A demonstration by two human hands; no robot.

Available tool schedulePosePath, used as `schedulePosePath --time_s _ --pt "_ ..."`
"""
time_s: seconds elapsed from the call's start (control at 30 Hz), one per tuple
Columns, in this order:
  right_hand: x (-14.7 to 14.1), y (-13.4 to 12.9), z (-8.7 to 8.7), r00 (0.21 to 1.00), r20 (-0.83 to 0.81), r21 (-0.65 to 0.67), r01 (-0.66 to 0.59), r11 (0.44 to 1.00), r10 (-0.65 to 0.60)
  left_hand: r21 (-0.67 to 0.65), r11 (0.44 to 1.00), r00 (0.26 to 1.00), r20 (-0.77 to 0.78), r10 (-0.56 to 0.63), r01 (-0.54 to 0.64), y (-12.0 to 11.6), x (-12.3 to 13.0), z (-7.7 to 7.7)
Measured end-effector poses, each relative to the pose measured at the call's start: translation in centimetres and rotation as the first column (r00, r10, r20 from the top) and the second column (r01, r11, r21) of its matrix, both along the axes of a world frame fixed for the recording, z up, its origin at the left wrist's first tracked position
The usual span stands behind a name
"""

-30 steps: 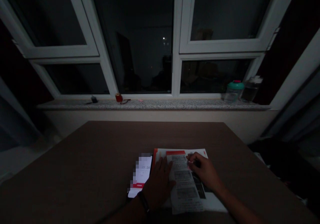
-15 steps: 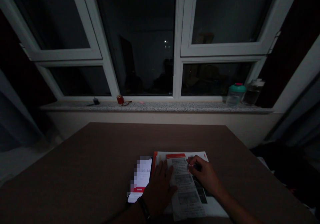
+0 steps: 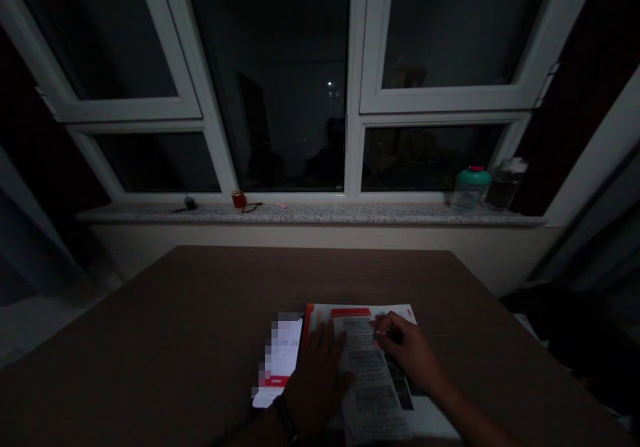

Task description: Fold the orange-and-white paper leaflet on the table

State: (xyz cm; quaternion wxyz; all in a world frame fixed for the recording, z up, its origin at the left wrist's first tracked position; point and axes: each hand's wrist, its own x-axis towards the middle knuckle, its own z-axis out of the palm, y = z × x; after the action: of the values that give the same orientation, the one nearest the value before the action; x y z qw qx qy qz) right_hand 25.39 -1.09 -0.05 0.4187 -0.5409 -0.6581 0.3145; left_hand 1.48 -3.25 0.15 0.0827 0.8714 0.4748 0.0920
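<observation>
A printed sheet with a red band at its top lies over a magazine on the brown table. My left hand rests flat with spread fingers on the left part of the sheet and magazine. At the sheet's upper right, my right hand is closed in a pinch around something slim, too dark and small to make out for certain. A lit phone lies left of the magazine, beside my left hand, its screen partly pixelated.
The brown table reaches to the wall under the window. On the stone sill stand a small red jar, a dark little bottle, a teal-lidded bottle and a clear bottle.
The view has shifted very slightly. My right hand's fingertips have moved a little to the left on the sheet; my left hand stays in place.
</observation>
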Motion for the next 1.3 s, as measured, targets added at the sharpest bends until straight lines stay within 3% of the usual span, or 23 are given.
schedulePosePath --time_s 0.33,0.53,0.73,1.13,1.23,1.3 --pt "-0.7 -0.7 0.7 0.989 0.080 0.060 -0.129 0.990 0.124 0.125 0.992 0.998 0.046 -0.038 0.032 0.4 -0.6 -1.2" --pt "-1.0 -1.4 1.6 0.971 0.097 0.045 -0.225 0.973 0.220 0.144 0.989 0.999 0.025 -0.040 0.036 0.4 -0.6 -1.1" --pt "-0.9 -1.2 1.3 0.971 0.119 0.061 -0.214 0.975 0.206 0.154 0.988 0.998 0.064 -0.012 0.002 0.4 -0.4 -1.0" --pt "1.8 0.5 0.7 0.932 0.361 0.174 -0.036 0.984 -0.029 0.152 0.988 1.000 0.000 -0.028 0.028 0.8 -0.1 0.0" --pt "1.2 0.0 1.2 0.930 0.369 0.197 -0.075 0.978 -0.003 0.170 0.985 1.000 0.003 -0.026 0.025 0.9 0.2 0.4" --pt "0.7 -0.5 1.5 0.925 0.371 0.194 -0.162 0.967 0.081 0.185 0.982 0.999 0.017 -0.034 0.030 0.9 0.3 0.7"
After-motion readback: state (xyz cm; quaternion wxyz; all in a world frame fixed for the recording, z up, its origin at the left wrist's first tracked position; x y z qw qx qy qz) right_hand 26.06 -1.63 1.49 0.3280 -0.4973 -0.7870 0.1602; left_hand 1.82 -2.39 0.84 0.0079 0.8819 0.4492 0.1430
